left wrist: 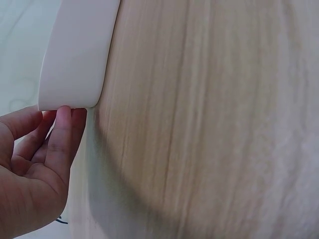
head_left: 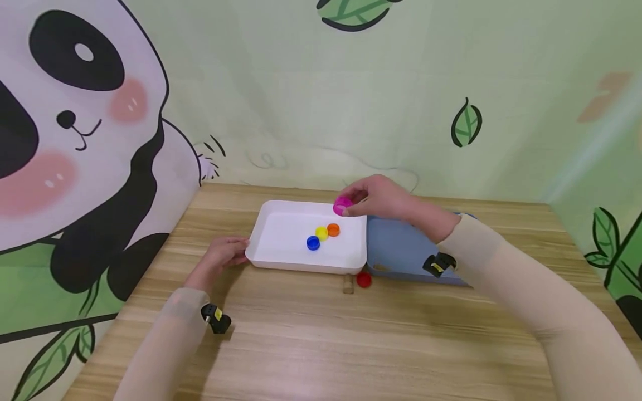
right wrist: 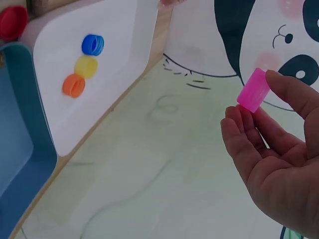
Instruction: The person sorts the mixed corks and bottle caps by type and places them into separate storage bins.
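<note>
My right hand pinches a bright pink plastic cap between thumb and fingertips, over the back right corner of a white tray. From the right wrist, the cap looks like a short translucent cylinder. Inside the tray a blue cap, a yellow cap and an orange cap lie in a slanting row. At the tray's left end rests my left hand. Its fingertips touch the white wall by the front corner, loosely bent.
A blue-grey tray adjoins the white one on the right, partly behind my right forearm; a small brown piece lies inside it. In front of the trays are a red cap and a cork-like cylinder. A panda-printed backdrop stands behind the wooden table.
</note>
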Demonstrator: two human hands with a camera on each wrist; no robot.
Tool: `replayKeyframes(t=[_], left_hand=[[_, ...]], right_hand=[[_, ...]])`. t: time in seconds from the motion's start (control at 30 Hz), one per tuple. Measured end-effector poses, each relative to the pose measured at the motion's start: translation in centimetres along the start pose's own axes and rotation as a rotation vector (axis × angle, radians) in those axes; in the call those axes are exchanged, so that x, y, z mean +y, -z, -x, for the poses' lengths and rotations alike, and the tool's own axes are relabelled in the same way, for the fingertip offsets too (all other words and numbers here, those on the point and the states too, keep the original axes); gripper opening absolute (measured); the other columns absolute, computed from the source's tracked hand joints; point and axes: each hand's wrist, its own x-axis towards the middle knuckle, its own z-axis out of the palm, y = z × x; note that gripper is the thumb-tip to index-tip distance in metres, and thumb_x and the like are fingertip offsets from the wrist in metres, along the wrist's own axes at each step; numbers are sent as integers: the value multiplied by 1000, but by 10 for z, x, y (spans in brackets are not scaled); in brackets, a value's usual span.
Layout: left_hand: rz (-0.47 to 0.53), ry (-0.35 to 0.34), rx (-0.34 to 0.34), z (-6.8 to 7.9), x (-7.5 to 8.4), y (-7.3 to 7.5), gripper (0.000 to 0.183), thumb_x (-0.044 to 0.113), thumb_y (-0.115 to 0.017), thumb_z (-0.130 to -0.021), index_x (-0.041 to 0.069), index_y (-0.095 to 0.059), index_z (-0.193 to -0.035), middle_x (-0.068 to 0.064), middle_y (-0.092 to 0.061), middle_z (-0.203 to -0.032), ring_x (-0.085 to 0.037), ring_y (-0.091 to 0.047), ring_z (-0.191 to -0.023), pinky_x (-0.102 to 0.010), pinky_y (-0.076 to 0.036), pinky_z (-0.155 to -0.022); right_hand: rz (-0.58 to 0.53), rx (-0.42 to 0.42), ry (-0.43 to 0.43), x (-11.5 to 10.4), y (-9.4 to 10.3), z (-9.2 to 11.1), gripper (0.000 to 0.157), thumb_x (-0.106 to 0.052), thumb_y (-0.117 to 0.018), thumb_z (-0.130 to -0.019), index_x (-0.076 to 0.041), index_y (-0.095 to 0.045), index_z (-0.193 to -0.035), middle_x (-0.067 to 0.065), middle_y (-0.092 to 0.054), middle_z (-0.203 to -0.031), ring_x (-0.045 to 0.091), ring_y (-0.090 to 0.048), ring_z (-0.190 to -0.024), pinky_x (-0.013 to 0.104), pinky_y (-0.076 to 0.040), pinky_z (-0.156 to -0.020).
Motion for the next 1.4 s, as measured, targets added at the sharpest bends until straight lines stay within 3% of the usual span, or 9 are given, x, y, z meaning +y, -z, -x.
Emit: replayKeyframes(t=[0.13,0.27,0.37,0.7,0.97,1.17,1.4], left_hand=[[43,-11,-18,0,-1,0,49,7,-56,-104,-17,-44,-145,-2,-71,-97,0,-63,-75,-15,-60,-71],[18,6,-2,-1,-1,-2,48,9,-56,-105,-15,-45,-145,-21,-68,-121,0,-63,-79,-15,-61,-74],[-3,16,6,-1,-2,-2,48,11,-56,-105,-14,-46,-145,-25,-62,-135,0,-63,-79,-16,-61,-74],[12,32,25,-2,0,-2,47,11,-59,-104,-14,-49,-143,-11,-71,-113,0,-64,-74,-17,-61,-74],[9,86,50,-3,3,-2,46,12,-58,-104,-10,-51,-144,-7,-70,-109,-2,-62,-77,-15,-60,-71],[32,82,40,-4,4,-2,47,10,-58,-103,-12,-49,-144,-6,-70,-105,-1,-63,-76,-16,-60,-72],[46,70,21,-3,5,0,47,8,-58,-103,-13,-48,-144,-3,-72,-99,-2,-65,-75,-18,-61,-72]], right_hand=[[22,6,-24,2,11,-6,42,-20,-74,-95,-6,-67,-134,16,-70,-124,30,-63,-114,37,-59,-95],[9,16,-27,5,21,-10,41,-16,-73,-95,-4,-66,-133,18,-70,-124,31,-63,-113,39,-59,-97],[16,24,-20,8,25,-15,39,-14,-72,-95,-2,-66,-133,19,-70,-125,32,-64,-114,40,-59,-99],[-16,0,-62,25,30,-41,42,-14,-70,-97,0,-63,-136,21,-67,-130,33,-61,-118,44,-55,-106],[-5,-61,-92,38,21,-60,39,-13,-69,-96,-2,-64,-134,19,-66,-126,31,-59,-114,45,-53,-107],[-13,-95,-146,50,9,-70,40,-13,-68,-98,-3,-63,-136,18,-65,-129,30,-57,-117,45,-52,-110],[-27,-115,-137,59,-3,-76,37,-14,-70,-97,-4,-66,-132,17,-66,-125,29,-58,-115,46,-53,-110]])
